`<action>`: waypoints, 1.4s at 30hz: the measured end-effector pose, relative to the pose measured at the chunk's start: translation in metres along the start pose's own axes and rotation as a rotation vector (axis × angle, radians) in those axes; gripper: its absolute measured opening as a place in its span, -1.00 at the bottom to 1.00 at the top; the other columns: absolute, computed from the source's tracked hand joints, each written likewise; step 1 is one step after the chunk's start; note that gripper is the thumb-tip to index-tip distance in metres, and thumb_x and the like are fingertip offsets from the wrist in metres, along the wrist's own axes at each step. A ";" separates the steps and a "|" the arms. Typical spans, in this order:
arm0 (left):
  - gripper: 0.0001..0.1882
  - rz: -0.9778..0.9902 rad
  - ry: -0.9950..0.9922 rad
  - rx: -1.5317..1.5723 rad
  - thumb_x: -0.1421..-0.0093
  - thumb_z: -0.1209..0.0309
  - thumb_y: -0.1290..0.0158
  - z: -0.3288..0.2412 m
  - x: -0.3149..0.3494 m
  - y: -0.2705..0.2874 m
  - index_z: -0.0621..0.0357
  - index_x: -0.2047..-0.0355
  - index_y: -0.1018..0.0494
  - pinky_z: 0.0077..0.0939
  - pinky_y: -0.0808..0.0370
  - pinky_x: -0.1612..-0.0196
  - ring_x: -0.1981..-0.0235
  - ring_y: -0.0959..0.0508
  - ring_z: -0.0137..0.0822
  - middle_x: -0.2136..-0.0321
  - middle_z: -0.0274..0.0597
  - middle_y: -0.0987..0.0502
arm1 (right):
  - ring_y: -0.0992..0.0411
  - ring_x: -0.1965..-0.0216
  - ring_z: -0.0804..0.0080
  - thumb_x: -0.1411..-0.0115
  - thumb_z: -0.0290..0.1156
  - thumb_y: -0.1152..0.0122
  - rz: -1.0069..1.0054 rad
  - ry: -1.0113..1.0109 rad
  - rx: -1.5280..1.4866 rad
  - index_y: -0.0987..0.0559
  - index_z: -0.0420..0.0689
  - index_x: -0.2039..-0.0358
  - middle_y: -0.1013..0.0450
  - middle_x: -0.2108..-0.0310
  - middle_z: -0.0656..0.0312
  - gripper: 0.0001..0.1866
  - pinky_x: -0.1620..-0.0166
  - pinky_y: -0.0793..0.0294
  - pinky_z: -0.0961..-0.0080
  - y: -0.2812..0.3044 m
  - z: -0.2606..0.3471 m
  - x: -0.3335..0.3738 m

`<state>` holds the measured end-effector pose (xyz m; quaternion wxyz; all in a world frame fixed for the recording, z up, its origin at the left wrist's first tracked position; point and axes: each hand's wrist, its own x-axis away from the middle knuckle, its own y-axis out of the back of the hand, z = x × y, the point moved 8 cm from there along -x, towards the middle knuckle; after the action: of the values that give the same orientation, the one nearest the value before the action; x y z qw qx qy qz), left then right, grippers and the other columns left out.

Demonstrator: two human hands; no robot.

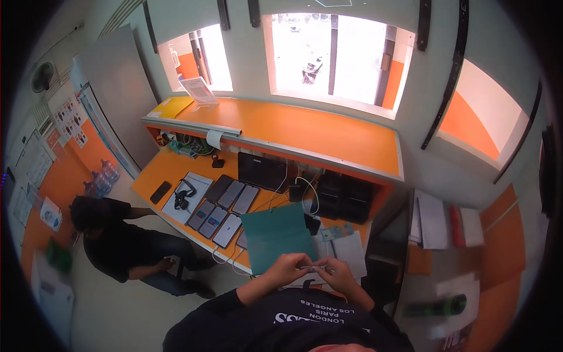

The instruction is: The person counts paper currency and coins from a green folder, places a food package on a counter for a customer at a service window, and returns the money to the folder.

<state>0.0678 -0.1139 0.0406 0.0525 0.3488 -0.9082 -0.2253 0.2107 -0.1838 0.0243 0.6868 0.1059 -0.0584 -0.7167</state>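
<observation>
My left hand [287, 268] and my right hand [339, 274] meet in front of my chest, fingers pinched together on a small pale object [312, 268] held between them; it is too small to identify. Just beyond my hands lies a teal folder [275, 232] on the orange desk [170, 170], with white papers [350, 249] and a few banknotes [335, 233] to its right. Several phones [220, 211] lie in rows on the desk left of the folder.
A person in dark clothes [126, 243] sits at the left below the desk. A raised orange counter [305, 132] runs behind the desk, a dark tablet [262, 171] leaning against it. Black boxes [346, 196], cables and a side shelf with papers [437, 220] stand on the right.
</observation>
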 end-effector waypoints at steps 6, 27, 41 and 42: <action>-0.89 -0.036 -0.201 -0.103 -0.16 0.47 -0.30 -0.018 -0.007 -0.009 0.17 0.33 -0.60 -0.41 -0.62 0.22 0.31 -0.69 -0.26 0.37 -0.21 -0.67 | -0.52 0.49 0.53 -0.25 -0.48 -0.35 -0.028 0.198 0.235 -0.61 -0.23 0.18 -0.61 0.38 0.16 -0.83 0.40 -0.49 0.51 0.016 0.015 0.009; -0.73 0.061 0.344 0.657 -0.25 0.30 -0.30 0.061 0.024 -0.027 0.25 0.19 -0.58 -0.58 -0.54 0.17 0.26 -0.60 -0.50 0.30 -0.30 -0.64 | -0.61 0.31 0.05 -0.21 -0.53 -0.31 0.114 0.452 0.427 -0.61 -0.19 0.26 -0.58 0.35 0.05 -0.91 0.27 -0.60 0.27 -0.007 0.042 0.007; -0.86 -0.055 0.048 0.076 -0.23 0.48 -0.28 0.018 0.018 -0.013 0.26 0.24 -0.59 -0.61 -0.57 0.18 0.28 -0.63 -0.51 0.30 -0.25 -0.68 | -0.45 0.52 0.65 -0.25 -0.46 -0.36 0.147 0.057 0.189 -0.62 -0.26 0.22 -0.56 0.42 0.19 -0.84 0.43 -0.46 0.55 -0.005 -0.004 0.002; -0.85 -0.035 0.064 0.082 -0.23 0.45 -0.28 0.017 0.018 -0.014 0.26 0.25 -0.59 -0.59 -0.56 0.15 0.27 -0.63 -0.50 0.30 -0.25 -0.68 | -0.45 0.52 0.65 -0.25 -0.46 -0.36 0.141 0.057 0.192 -0.62 -0.26 0.22 -0.56 0.42 0.19 -0.84 0.43 -0.46 0.55 -0.005 -0.006 0.005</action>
<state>0.0583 -0.1287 0.0179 0.0633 0.3735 -0.9083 -0.1775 0.2073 -0.1881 0.0168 0.7235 0.1873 -0.1146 -0.6544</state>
